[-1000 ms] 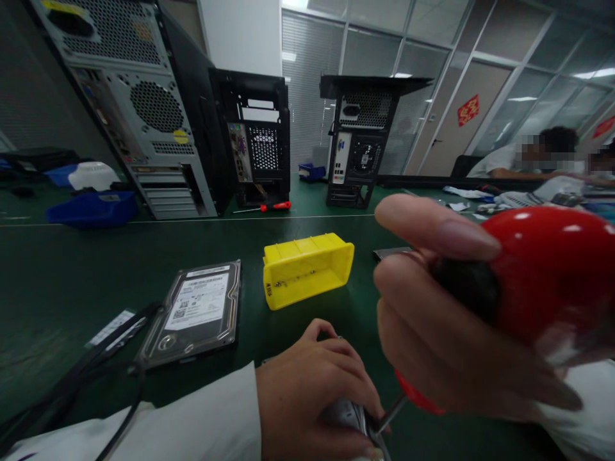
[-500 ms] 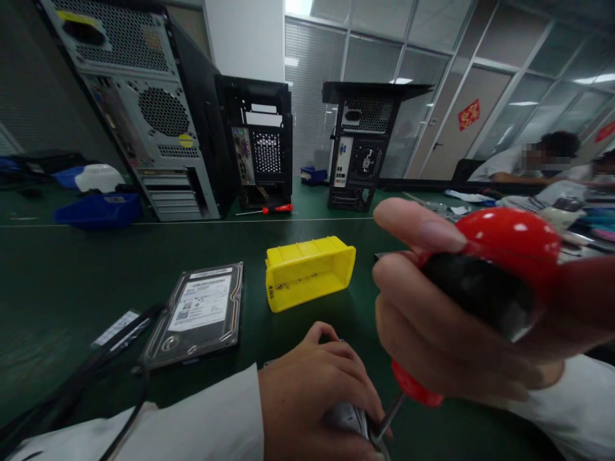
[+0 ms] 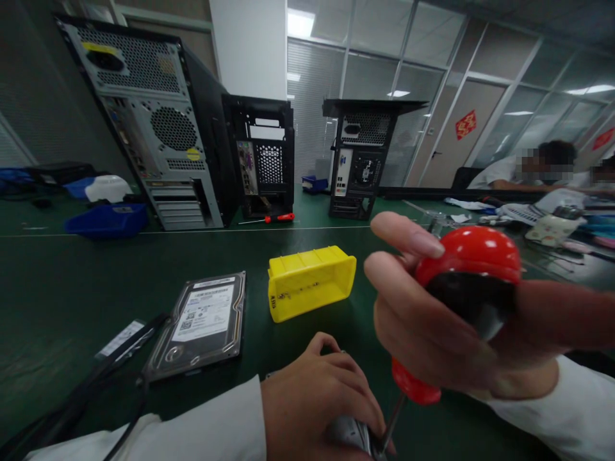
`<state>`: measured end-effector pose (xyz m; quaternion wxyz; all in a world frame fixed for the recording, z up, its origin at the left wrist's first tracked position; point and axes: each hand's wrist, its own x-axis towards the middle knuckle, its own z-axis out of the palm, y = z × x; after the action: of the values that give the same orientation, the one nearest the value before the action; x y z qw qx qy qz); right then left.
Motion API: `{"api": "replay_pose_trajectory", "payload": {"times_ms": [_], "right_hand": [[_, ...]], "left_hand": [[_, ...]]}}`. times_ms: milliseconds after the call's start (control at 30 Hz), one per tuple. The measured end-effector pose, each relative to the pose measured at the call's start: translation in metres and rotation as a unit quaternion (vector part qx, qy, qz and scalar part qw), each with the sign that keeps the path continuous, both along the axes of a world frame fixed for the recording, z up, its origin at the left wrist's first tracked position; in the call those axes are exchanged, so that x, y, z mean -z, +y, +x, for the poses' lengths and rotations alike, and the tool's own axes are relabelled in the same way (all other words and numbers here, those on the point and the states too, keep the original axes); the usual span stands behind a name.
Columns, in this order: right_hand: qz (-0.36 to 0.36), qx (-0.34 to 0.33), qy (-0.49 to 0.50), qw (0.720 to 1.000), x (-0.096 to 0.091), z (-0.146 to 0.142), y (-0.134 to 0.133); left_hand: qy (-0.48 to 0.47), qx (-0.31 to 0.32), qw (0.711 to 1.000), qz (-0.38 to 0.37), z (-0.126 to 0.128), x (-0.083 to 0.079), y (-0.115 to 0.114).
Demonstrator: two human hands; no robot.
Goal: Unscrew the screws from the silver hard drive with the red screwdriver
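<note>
My right hand (image 3: 432, 314) is wrapped round the red and black handle of a screwdriver (image 3: 473, 253). Its metal shaft slants down to the edge of a silver metal part (image 3: 352, 433) at the bottom of the view. Over that part lies my left hand (image 3: 319, 397), fingers curled round it, so most of it is hidden and its kind cannot be told. The screwdriver's tip meets the part close by my left fingertips. Beyond my left hand, a yellow plastic bin (image 3: 307, 256) lies on its side with a few small screws inside.
A hard drive (image 3: 206, 314) lies label up at the left, near a black cable (image 3: 91, 378). Behind stand several computer cases (image 3: 175, 128); a second red screwdriver (image 3: 273, 218) lies before them. A blue bin (image 3: 108, 221) sits at the left. A co-worker (image 3: 523, 166) is at the far right.
The view has tilted up a little, so the table things sit lower. My right hand and the screwdriver handle have shifted slightly left; my left hand keeps its hold.
</note>
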<state>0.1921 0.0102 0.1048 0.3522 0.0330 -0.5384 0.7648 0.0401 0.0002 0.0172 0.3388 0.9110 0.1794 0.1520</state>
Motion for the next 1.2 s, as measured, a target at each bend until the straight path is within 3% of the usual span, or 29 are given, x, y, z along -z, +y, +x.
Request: {"api": "replay_pose_trajectory", "payload": {"times_ms": [333,633,800,900,1067,1200], "right_hand": [[0.038,-0.003,-0.036,0.999,-0.0027,0.0004,-0.0033],[0.020,-0.005,-0.021,1.000,-0.0014,-0.0033,-0.0066],[0.019,0.003,-0.038,0.999,-0.0018,-0.0026,-0.0061],[-0.006,0.016,-0.009,1.000,0.0001,-0.0023,-0.0050],[0.013,0.011,0.017,1.000,0.0006,-0.0037,-0.0041],[0.033,0.042,-0.032,0.998,0.0000,-0.0001,-0.0057]], "left_hand": [[-0.006,0.010,1.000,0.009,0.0011,0.0051,0.0049],[0.004,0.041,0.999,0.011,0.0006,0.0061,0.0062],[0.001,0.007,1.000,0.001,-0.0002,0.0038,-0.0002],[-0.003,0.013,1.000,0.005,-0.0002,0.0025,-0.0008],[0.001,0.013,1.000,0.017,0.0019,0.0003,0.0017],[0.002,0.012,1.000,0.010,0.0014,0.0010,0.0004]]}}
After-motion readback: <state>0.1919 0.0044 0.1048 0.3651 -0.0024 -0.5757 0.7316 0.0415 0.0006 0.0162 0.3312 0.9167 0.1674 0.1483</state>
